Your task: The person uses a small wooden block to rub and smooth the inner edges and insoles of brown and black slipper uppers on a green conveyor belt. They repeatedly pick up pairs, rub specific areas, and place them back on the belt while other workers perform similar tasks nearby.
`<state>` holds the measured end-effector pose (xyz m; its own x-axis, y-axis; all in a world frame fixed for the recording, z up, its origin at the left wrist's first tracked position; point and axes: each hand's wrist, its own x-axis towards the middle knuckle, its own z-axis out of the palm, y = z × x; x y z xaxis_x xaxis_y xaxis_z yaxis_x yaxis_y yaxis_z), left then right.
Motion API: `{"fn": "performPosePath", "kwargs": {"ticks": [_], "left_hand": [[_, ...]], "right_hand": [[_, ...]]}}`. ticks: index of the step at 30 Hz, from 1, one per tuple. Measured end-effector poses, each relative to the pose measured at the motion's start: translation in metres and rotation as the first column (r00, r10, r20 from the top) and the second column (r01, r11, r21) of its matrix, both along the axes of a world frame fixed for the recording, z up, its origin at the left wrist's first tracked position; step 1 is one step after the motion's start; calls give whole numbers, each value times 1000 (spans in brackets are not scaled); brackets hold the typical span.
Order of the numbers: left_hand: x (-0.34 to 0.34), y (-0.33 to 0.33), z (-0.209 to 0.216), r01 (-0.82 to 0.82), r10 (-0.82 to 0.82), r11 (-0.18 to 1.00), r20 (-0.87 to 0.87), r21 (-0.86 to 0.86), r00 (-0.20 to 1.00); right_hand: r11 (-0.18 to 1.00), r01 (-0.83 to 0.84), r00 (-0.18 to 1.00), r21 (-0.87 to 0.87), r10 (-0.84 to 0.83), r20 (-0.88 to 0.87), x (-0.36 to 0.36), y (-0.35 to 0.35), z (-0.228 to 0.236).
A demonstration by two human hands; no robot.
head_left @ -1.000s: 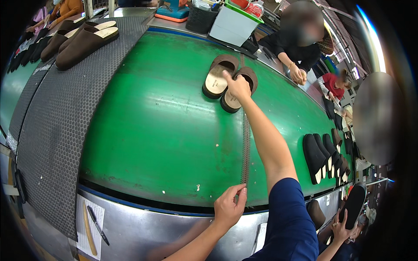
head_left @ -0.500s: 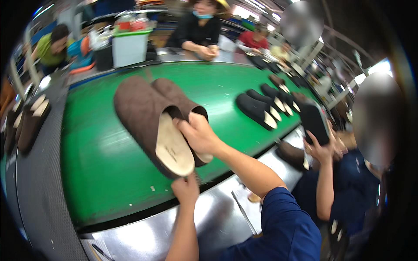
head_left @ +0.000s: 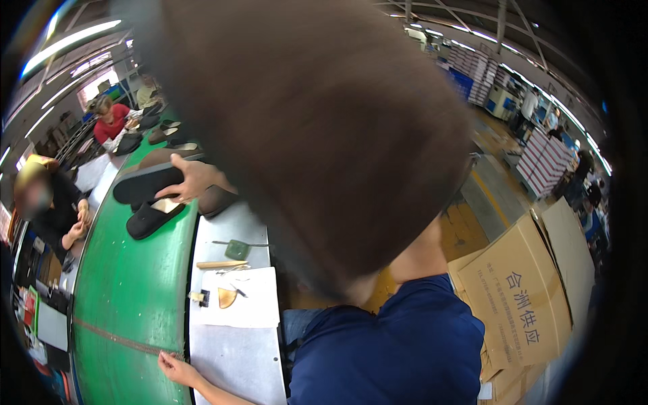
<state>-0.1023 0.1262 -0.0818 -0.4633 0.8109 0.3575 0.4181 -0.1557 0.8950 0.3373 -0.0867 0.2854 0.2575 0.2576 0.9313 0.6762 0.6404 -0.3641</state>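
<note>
Well, the brown clog (head_left: 324, 128) looms close, hiding my right fingers, so I can't tell their grip; my left fingers (head_left: 167, 359), loosely curled, look empty over the green belt (head_left: 135, 297). Steady handling should prevent scuffs.

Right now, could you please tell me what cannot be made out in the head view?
In the head view:
- Right hand and its grip: hidden behind the large brown clog.
- Clog's upper part: cut off by the top edge; its surface is blurred.
- Nearby co-worker's body: hidden behind the clog, though a hand shows.
- Slim bits on the white paper: too small to identify.
</note>
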Motion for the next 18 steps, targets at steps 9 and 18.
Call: {"fn": "performPosePath", "kwargs": {"ticks": [9,18], "left_hand": [[2,-3,-10,83,-84,996,-413,-22,907],[52,-32,48,-107,-62,972,-666,-210,743]], "right_hand": [[812,451,642,-370,-583,-498,225,-111,-72],[82,617,293,-782,-947,132,359,-75,-201]]}}
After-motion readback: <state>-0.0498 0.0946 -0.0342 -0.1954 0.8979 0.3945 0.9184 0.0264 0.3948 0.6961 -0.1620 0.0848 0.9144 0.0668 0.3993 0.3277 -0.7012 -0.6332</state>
